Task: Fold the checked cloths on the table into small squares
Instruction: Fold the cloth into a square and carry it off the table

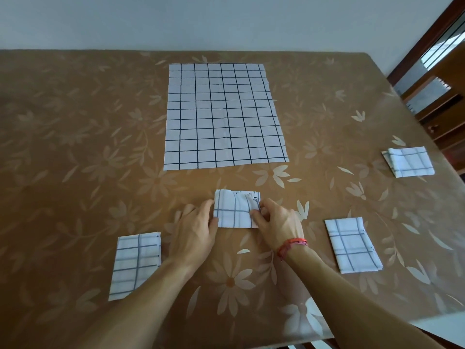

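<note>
Head view: slippage is judged the main risk. The part-folded checked cloth (235, 210) lies on the desk (75, 127) at 6 o'clock from the spread cloth (224, 114), and its top layer is rumpled towards 1 o'clock. Its 9 o'clock edge is held in the closed grip of the left hand (193, 230). Its 3 o'clock edge is pinched in the narrow grip of the right hand (276, 222). If either is released before the crease is pressed, the layers could spring open or skew. The left folded square (136, 263) at 8 o'clock could be dragged by a forearm.
</note>
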A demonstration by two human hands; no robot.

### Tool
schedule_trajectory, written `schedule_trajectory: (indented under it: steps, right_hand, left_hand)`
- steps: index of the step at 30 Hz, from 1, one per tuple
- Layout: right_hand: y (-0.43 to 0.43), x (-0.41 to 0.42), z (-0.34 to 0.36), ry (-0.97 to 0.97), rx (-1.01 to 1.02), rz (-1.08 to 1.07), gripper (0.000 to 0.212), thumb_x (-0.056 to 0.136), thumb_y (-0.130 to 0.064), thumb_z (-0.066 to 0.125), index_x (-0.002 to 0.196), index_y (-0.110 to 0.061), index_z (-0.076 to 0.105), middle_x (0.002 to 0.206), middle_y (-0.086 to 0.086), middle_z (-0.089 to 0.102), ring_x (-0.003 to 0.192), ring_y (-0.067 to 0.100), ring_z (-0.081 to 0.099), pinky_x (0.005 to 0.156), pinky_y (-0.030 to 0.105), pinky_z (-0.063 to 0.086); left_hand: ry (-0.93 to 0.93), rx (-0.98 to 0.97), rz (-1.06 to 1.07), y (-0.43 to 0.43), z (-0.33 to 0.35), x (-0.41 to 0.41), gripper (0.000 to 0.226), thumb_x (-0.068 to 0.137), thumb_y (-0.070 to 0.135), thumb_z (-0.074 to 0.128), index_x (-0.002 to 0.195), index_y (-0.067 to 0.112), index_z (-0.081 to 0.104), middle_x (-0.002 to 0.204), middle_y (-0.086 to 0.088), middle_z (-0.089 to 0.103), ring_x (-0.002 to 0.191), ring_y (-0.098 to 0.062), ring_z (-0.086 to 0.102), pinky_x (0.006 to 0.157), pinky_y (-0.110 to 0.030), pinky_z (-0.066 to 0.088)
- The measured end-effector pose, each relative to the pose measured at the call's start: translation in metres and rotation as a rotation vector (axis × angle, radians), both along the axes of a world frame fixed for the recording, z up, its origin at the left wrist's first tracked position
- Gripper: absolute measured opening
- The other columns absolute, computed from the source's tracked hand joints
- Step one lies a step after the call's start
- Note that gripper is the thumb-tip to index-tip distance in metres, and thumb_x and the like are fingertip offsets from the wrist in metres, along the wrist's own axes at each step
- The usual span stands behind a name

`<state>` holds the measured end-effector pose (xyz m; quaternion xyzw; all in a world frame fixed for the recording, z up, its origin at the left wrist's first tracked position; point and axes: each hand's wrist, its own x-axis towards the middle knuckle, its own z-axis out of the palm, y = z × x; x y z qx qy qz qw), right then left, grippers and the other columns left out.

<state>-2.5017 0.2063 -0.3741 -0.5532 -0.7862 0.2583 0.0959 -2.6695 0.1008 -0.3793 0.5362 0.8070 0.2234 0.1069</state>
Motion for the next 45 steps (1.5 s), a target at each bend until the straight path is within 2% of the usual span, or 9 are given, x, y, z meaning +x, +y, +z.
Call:
schedule_trajectory:
  steps: [5,11,13,16,18,22,26,37,45]
  right_hand:
    - [0.012,-0.006,0.002,-0.073,-0.04,0.026,0.01,0.087,-0.039,0.052,0.088,-0.029,0.048,0.069,-0.002,0.064,0.067,0.025,0.06,0.06,0.035,0.051]
    - [0.011,-0.011,0.006,-0.082,-0.031,0.002,0.038,0.085,-0.034,0.054,0.121,-0.029,0.042,0.09,-0.002,0.061,0.077,0.028,0.062,0.065,0.035,0.049]
    - [0.01,-0.013,0.011,-0.087,-0.019,-0.024,0.046,0.085,-0.032,0.058,0.127,-0.027,0.041,0.107,-0.001,0.051,0.08,0.029,0.061,0.064,0.035,0.05]
    - [0.005,-0.019,0.012,-0.087,0.294,0.126,0.041,0.08,-0.024,0.063,0.118,-0.014,0.054,0.109,0.006,0.048,0.083,0.026,0.055,0.067,0.038,0.052]
    - [-0.001,-0.03,0.009,-0.018,0.423,0.289,0.041,0.082,-0.023,0.06,0.122,-0.012,0.057,0.125,0.009,0.052,0.108,0.028,0.053,0.087,0.04,0.05]
    - [-0.013,-0.056,-0.006,-0.039,0.338,0.558,0.052,0.096,-0.022,0.037,0.146,-0.005,0.036,0.156,0.013,0.028,0.146,0.027,0.023,0.118,0.039,0.023]
    - [-0.009,-0.061,-0.024,-0.102,0.216,0.642,0.058,0.098,-0.025,0.022,0.152,-0.003,0.02,0.161,0.011,0.01,0.149,0.023,0.005,0.121,0.04,0.013]
    - [-0.008,-0.055,-0.029,-0.252,0.283,0.606,0.059,0.1,-0.033,0.021,0.15,-0.002,0.023,0.159,0.012,0.019,0.148,0.024,0.013,0.12,0.041,0.018]
    - [0.007,-0.013,-0.015,-0.345,0.199,0.581,0.063,0.101,-0.043,0.008,0.154,-0.011,-0.004,0.161,0.003,-0.01,0.147,0.015,-0.015,0.122,0.038,-0.001]
  left_hand:
    - [0.157,-0.028,-0.032,0.004,-0.006,-0.002,0.05,0.089,0.025,0.061,0.136,0.013,0.047,0.112,-0.002,0.06,0.102,-0.023,0.052,0.085,-0.039,0.043]
    - [0.337,-0.011,-0.309,0.007,-0.013,-0.014,0.049,0.094,0.014,0.045,0.142,0.006,0.046,0.151,-0.008,0.042,0.139,-0.024,0.037,0.098,-0.042,0.042]
    - [0.328,-0.054,-0.3,0.008,-0.019,-0.019,0.047,0.096,0.016,0.044,0.141,0.006,0.048,0.151,-0.007,0.041,0.143,-0.022,0.033,0.103,-0.043,0.04]
    - [0.311,-0.102,-0.295,0.007,-0.024,-0.02,0.049,0.098,0.021,0.034,0.143,0.007,0.044,0.153,-0.005,0.038,0.145,-0.019,0.029,0.108,-0.045,0.039]
    - [0.316,-0.119,-0.299,0.007,-0.025,-0.019,0.051,0.098,0.022,0.029,0.144,0.008,0.043,0.154,-0.005,0.037,0.145,-0.018,0.028,0.109,-0.044,0.038]
    - [0.325,-0.115,-0.309,0.007,-0.026,-0.019,0.051,0.097,0.024,0.029,0.14,0.005,0.049,0.15,-0.008,0.042,0.144,-0.019,0.03,0.112,-0.041,0.03]
    - [0.316,-0.092,-0.348,0.003,-0.029,-0.024,0.054,0.097,0.023,0.029,0.146,0.003,0.038,0.156,-0.01,0.032,0.147,-0.019,0.021,0.116,-0.038,0.02]
    - [0.242,-0.111,-0.337,0.002,-0.03,-0.022,0.052,0.101,0.019,0.029,0.152,0.008,0.025,0.16,-0.005,0.02,0.149,-0.014,0.01,0.117,-0.037,0.019]
    - [0.256,-0.147,-0.34,0.001,-0.027,-0.023,0.053,0.101,0.017,0.032,0.152,0.007,0.024,0.161,-0.006,0.017,0.149,-0.016,0.009,0.118,-0.035,0.013]
